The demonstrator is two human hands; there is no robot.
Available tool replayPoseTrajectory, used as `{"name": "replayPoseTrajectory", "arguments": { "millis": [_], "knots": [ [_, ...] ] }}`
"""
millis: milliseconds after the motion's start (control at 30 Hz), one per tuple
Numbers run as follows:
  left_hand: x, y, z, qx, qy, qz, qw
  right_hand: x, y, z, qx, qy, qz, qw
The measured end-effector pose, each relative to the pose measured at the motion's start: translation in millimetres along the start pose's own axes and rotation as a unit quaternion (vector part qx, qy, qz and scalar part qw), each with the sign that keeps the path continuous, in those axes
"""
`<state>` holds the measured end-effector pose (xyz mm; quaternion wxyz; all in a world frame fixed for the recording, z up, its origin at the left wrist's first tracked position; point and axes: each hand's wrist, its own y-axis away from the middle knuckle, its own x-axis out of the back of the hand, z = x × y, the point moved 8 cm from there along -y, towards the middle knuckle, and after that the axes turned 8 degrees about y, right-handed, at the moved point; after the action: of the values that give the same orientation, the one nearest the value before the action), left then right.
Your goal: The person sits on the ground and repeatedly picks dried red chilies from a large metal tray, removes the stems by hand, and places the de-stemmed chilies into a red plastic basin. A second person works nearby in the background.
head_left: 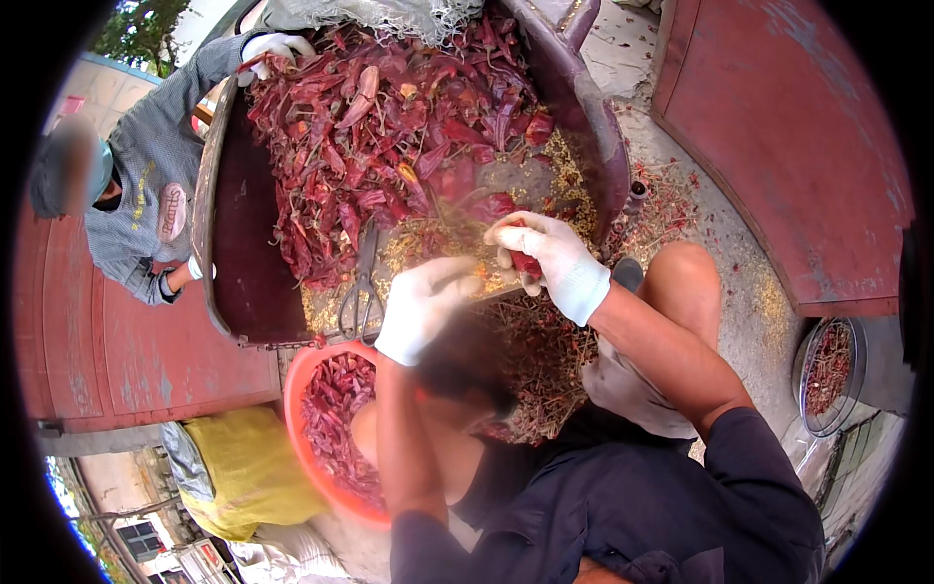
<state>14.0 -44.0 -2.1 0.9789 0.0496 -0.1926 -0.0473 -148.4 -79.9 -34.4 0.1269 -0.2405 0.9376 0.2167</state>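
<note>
Both my hands wear white gloves, above the near edge of a large dark-red tub [206,224]. My right hand [556,255] is closed around a dried red chili pepper [526,264]. A short way to the left, my left hand [425,304] has its fingers stretched toward the right one, apart from each other; motion blurs their tips. Beside it, dark metal scissors [363,282] lie on a seed-covered surface. A heap of dried red chili peppers [389,136] fills the far and left parts of the tub. Loose yellow seeds [564,180] are scattered around its right side.
An orange-red basin [297,399] of chili pieces stands below my left forearm. Stems and scraps [545,360] cover the floor between my legs. At left, another person [146,175] in white gloves reaches into the heap. A yellow sack [243,467] and a round sieve [832,375] flank me.
</note>
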Motion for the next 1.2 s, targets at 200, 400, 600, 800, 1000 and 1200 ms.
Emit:
{"name": "replayPoseTrajectory", "arguments": {
  "millis": [200, 400, 600, 800, 1000, 1200],
  "knots": [
    [5, -38, 8, -0.07, -0.221, 0.143, 0.962, 15, -1, -6, 0.001, -0.025, 0.067, 0.997],
    [-16, -60, 17, -0.195, -0.423, 0.194, 0.864, 28, -10, -1, 0.043, -0.073, 0.074, 0.994],
    [-4, -44, 16, -0.198, -0.349, 0.22, 0.889, 29, -9, -8, 0.065, -0.012, 0.103, 0.992],
    [32, -25, -9, -0.064, -0.141, 0.218, 0.964, 23, -8, -16, 0.109, 0.024, 0.114, 0.987],
    [34, -17, -18, 0.047, 0.132, 0.214, 0.967, 12, -3, -19, 0.116, 0.159, 0.108, 0.974],
    [29, -14, -12, 0.042, 0.151, 0.217, 0.964, -1, -10, -9, 0.146, 0.275, 0.089, 0.946]
  ]
}}
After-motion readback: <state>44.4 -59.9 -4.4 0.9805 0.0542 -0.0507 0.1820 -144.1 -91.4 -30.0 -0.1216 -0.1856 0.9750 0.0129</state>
